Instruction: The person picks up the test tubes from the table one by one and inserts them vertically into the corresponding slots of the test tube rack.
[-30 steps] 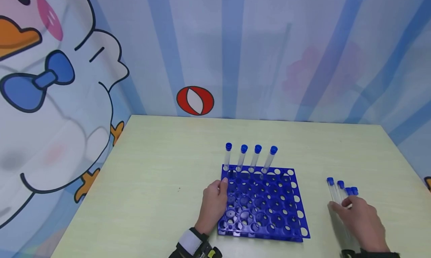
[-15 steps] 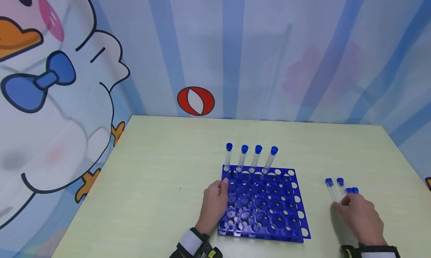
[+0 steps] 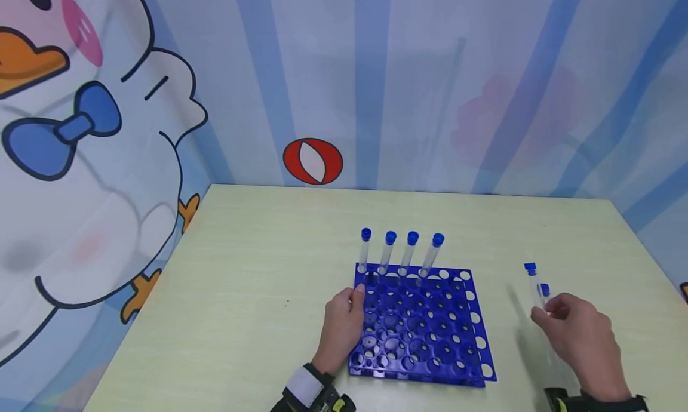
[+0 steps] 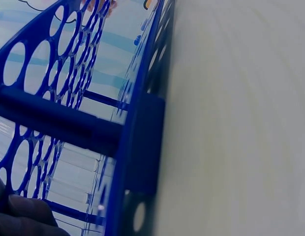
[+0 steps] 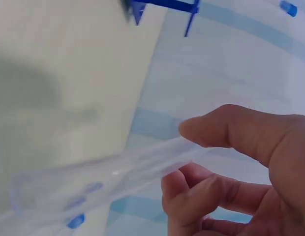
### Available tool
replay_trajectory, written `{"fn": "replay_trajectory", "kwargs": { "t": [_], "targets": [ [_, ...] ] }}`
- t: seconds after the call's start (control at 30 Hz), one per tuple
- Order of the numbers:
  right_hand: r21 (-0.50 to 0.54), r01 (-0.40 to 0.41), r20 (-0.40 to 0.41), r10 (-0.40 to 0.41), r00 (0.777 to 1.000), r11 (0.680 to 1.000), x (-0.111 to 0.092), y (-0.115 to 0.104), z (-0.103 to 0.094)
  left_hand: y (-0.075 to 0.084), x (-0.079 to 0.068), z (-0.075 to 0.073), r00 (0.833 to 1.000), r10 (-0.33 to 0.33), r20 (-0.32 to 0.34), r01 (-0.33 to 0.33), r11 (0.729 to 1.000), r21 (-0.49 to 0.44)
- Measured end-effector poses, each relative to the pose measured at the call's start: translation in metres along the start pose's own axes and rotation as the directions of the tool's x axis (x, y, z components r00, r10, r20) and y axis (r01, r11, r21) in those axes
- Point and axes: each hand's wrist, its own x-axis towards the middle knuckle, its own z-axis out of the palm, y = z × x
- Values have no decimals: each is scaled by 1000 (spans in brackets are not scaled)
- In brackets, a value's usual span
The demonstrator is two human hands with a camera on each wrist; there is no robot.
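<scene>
"where was the rack [image 3: 424, 328]?"

"lower half of the head view, just right of centre, on the table [image 3: 242, 316]. four tubes [image 3: 386, 255] with blue caps stood in its top row, leaning a little."

"and the left hand [image 3: 341, 322]?"

"at the rack's left edge. its fingers were curled round that edge, thumb along the upper side; the left wrist view showed fingertips at the lower left, against the holed plate."

"the right hand [image 3: 583, 340]?"

"lower right of the head view, thumb and fingers pinching a clear tube [image 3: 537, 289], tilted, cap end up. whether its lower end touched the table, i couldn't tell."

"anything beside it?"

"another cap [image 3: 545, 289], just beside the pinched tube; the fingers hid what was below."

"and behind?"

"a striped backdrop [image 3: 322, 54], with a drawn duck [image 3: 107, 215] at the left."
</scene>
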Motion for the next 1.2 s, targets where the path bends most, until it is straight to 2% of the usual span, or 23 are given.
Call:
{"fn": "replay_trajectory", "kwargs": {
  "t": [0.17, 0.33, 0.53, 0.8, 1.2],
  "targets": [
    [47, 89, -90, -85, 992, 995, -12, -15, -8, 0, 0, 0, 1000, -4, 6, 4, 1000, -3],
    [115, 170, -187, -146, 971, 979, -23, -32, -12, 1, 0, -1, 1000, 0, 2, 0, 1000, -1],
    [180, 249, -335, -179, 925, 952, -30, -54, -14, 1, -1, -1, 1000, -3, 5, 3, 1000, -3],
    [245, 379, -442, -245, 863, 893, -32, -71, -10, -1, 0, -1, 1000, -4, 3, 4, 1000, -2],
    [301, 541, -520, -341, 784, 785, -27, -82, 4, -2, 1, 1, 1000, 0, -4, 0, 1000, 9]
  ]
}}
